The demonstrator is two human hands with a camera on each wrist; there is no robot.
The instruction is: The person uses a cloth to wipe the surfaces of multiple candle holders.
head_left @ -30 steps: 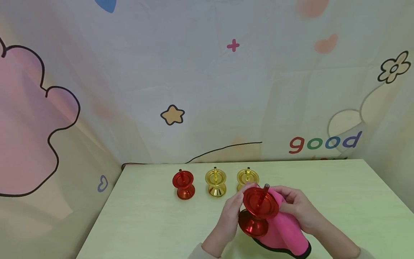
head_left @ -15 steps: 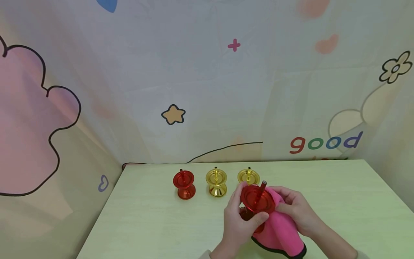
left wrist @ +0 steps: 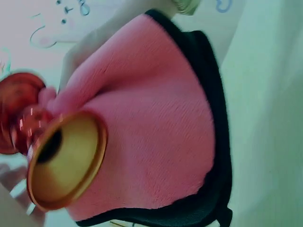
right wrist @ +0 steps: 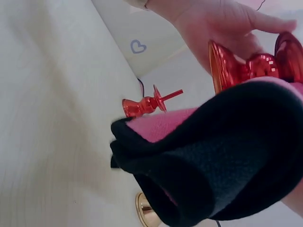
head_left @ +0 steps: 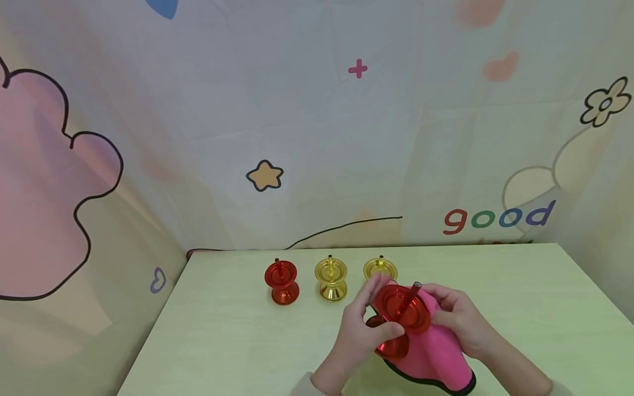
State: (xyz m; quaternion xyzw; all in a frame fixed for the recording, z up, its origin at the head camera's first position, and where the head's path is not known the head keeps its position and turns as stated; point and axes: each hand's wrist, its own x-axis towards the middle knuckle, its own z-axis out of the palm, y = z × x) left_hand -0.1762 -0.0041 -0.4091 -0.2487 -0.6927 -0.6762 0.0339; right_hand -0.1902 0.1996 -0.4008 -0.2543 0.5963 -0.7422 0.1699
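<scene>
A shiny red candle holder (head_left: 396, 311) with a spike in its dish is held tilted over the table. My left hand (head_left: 362, 331) holds it from the left, thumb under the dish and fingers along the rim's far side. On the other side my right hand (head_left: 463, 322) pinches a pink cloth (head_left: 441, 352) with black edging against the dish. In the left wrist view the holder's hollow, gold-coloured base (left wrist: 75, 161) faces out beside the cloth. The cloth's dark underside (right wrist: 227, 156) fills much of the right wrist view. Fingers behind the dish are partly hidden.
Along the back of the table (head_left: 223, 330) stand another red candle holder (head_left: 284, 294) and two gold ones, the middle gold holder (head_left: 333, 290) and the right gold holder (head_left: 383, 267), partly covered by my left hand. A patterned curtain (head_left: 317, 137) hangs behind.
My left hand has come around the front of the red candle holder, its thumb now showing under the dish. The dish tipped left, then back right. My right hand still pinches the cloth.
</scene>
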